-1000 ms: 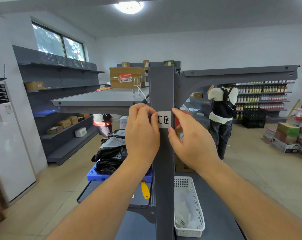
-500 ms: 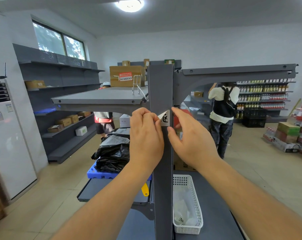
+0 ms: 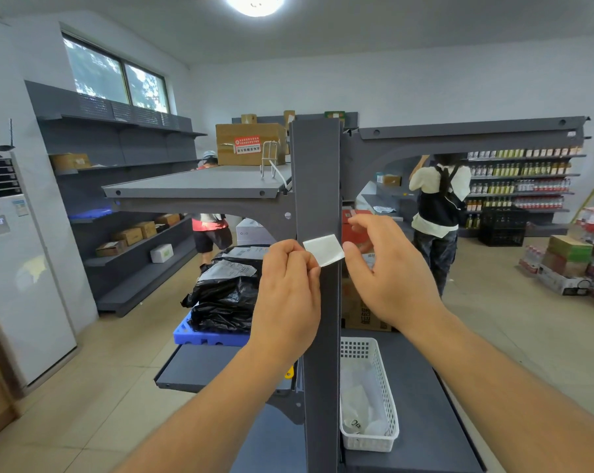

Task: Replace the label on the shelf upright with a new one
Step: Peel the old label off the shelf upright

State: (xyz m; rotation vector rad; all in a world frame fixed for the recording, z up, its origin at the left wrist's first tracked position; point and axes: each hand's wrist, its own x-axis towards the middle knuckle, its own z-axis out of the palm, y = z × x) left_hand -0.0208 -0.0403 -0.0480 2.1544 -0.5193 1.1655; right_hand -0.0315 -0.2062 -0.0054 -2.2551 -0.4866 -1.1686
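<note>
A dark grey shelf upright (image 3: pixel 317 186) rises straight in front of me. A small white label (image 3: pixel 323 249) hangs in front of it with its blank back toward me, peeled off the metal. My left hand (image 3: pixel 288 291) pinches the label's left edge between thumb and fingers. To the right of the upright, my right hand (image 3: pixel 387 271) holds nothing, its fingers spread and its fingertip close to the label's right edge. Whether that fingertip touches the label is unclear.
A white plastic basket (image 3: pixel 389 397) with sheets of labels sits on the lower shelf (image 3: pixel 432 414), right of the upright. Black bags (image 3: pixel 223 295) lie on a blue crate at the left. Two people stand behind the shelving, near stocked racks (image 3: pixel 520 186).
The label showed its printed face flat on the upright, then one corner lifted. Now it is fully peeled and turned back-side out in my left hand. My right hand has drawn away and opened.
</note>
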